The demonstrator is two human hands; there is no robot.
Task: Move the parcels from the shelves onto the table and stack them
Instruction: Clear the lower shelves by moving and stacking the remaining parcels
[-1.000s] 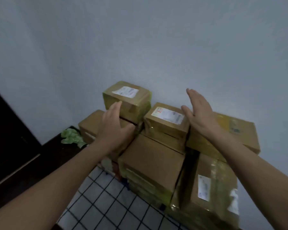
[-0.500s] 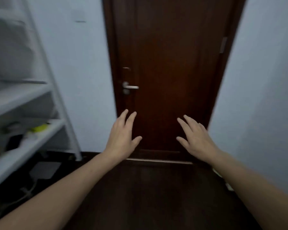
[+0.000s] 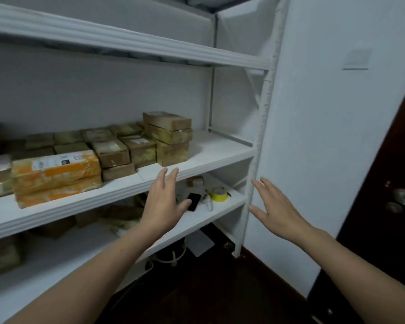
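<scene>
A white shelf unit [image 3: 211,157] fills the left of the view. Its middle board carries several brown cardboard parcels [image 3: 126,148], a small stack of three [image 3: 168,134] at the right end, and a long orange-taped parcel [image 3: 56,176] at the front left. My left hand [image 3: 164,204] hovers with straight fingers just below that board's front edge, holding nothing. My right hand [image 3: 274,209] is spread in front of the shelf's right upright, also holding nothing. The table is out of view.
The lower board holds a black phone [image 3: 193,201], a yellow tape roll [image 3: 219,194] and more brown parcels [image 3: 122,215]. A dark door [image 3: 395,206] with a metal handle stands at the right. Cables lie on the dark floor [image 3: 197,288] under the shelf.
My view has swung left from the stacked parcels on the table, past the door, to the shelf unit. Both hands stay raised, spread and holding nothing.
</scene>
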